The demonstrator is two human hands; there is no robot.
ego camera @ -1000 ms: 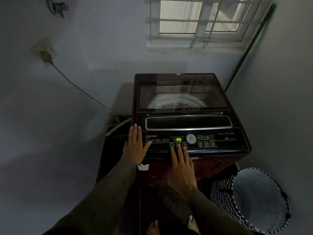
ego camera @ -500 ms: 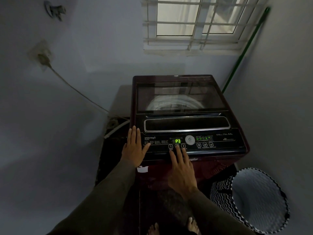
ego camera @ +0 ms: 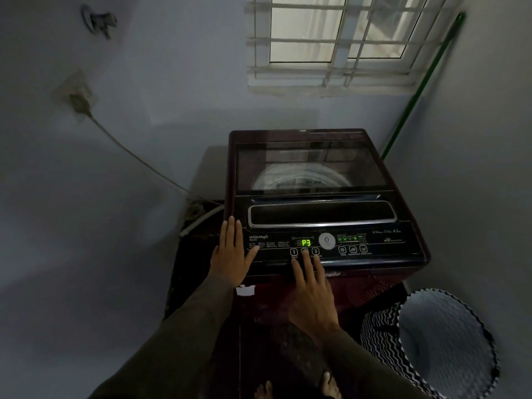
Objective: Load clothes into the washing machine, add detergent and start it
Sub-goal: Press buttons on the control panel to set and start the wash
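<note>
Washer (ego camera: 313, 139) in the corner with lid down, display (ego camera: 306, 242) reads P3, right hand (ego camera: 312, 295) spread, tapping the middle button (ego camera: 304, 250), left hand (ego camera: 231, 256) flat on the panel (ego camera: 374, 250), no grip on anything, so loading looks done and start remains

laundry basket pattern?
Black-and-white zigzag stripes on the laundry basket; seen in the head view.

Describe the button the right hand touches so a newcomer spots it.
On the dark maroon top-loading washing machine below the barred window, find the black control panel at its near edge. Under the green P3 display sit three round buttons; it is the middle one, between those marked 1 and 3, covered by a fingertip of the right hand.
</note>
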